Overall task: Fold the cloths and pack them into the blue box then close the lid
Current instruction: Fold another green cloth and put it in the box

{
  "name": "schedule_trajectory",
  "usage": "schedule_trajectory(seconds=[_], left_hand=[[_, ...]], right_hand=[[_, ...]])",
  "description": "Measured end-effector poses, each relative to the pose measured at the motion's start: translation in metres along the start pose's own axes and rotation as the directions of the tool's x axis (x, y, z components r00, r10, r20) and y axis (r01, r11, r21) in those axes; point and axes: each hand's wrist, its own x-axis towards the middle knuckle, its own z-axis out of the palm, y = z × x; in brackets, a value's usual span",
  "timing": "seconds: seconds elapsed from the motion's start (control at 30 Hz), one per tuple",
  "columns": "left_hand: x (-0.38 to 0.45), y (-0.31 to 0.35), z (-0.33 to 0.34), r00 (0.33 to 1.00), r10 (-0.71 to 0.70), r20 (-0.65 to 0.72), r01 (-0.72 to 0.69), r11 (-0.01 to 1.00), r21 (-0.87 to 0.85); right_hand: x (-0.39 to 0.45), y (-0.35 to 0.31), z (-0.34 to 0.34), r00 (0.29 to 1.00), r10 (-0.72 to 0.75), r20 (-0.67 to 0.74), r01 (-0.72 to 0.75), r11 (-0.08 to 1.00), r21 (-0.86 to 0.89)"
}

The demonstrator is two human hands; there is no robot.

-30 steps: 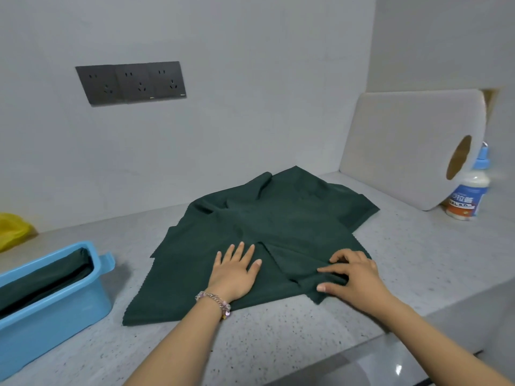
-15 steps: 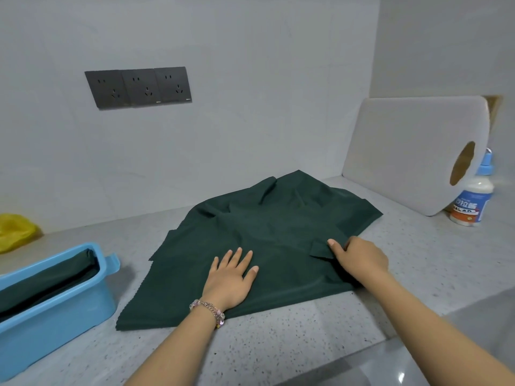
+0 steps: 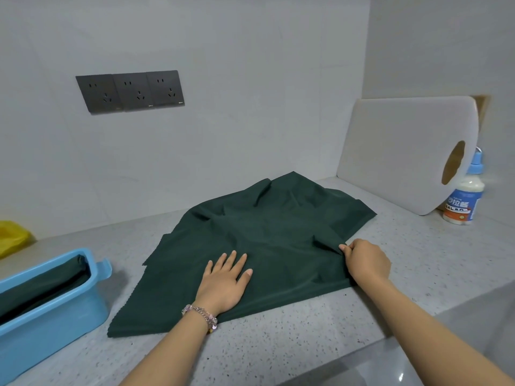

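Note:
A dark green cloth [image 3: 262,235] lies spread and rumpled on the speckled grey counter [image 3: 278,346]. My left hand [image 3: 224,280] rests flat on its near middle, fingers apart, with a bead bracelet on the wrist. My right hand [image 3: 365,260] pinches the cloth's right edge between thumb and fingers. The blue box [image 3: 55,316] stands at the left, lidless, with another dark green cloth [image 3: 41,288] folded inside it.
A white cutting board [image 3: 401,154] leans on the right wall, with a white bottle [image 3: 462,201] with a blue cap behind it. A yellow bag [image 3: 11,238] lies at the far left. Sockets [image 3: 131,91] are on the back wall. The counter's front edge runs under my right forearm.
My right hand has drawn the cloth's folded-in right corner outward to the right, so the near part lies flatter. My left hand has stayed pressed on the cloth.

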Motion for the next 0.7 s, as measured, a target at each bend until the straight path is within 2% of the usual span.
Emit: schedule_trajectory(seconds=[0.2, 0.4, 0.47, 0.6, 0.7], left_hand=[[0.001, -0.002, 0.0, 1.0, -0.002, -0.003, 0.002, 1.0, 0.007], [0.001, -0.002, -0.001, 1.0, -0.006, -0.006, 0.006, 1.0, 0.006], [0.0, 0.002, -0.002, 1.0, -0.007, 0.006, 0.007, 1.0, 0.002], [-0.001, 0.014, -0.01, 0.998, 0.012, -0.069, -0.017, 0.997, -0.081], [-0.001, 0.044, -0.013, 0.987, 0.091, -0.132, -0.109, 0.985, -0.135]], right_hand=[[0.0, -0.004, 0.005, 0.998, -0.056, 0.025, 0.059, 0.992, -0.114], [-0.029, 0.009, -0.003, 0.994, -0.103, -0.048, 0.109, 0.98, 0.164], [-0.042, 0.014, -0.007, 0.989, -0.126, -0.08, 0.14, 0.969, 0.203], [-0.056, 0.02, -0.011, 0.98, -0.106, -0.168, 0.123, 0.988, 0.095], [-0.064, 0.019, -0.012, 0.981, -0.104, -0.161, 0.116, 0.991, 0.061]])
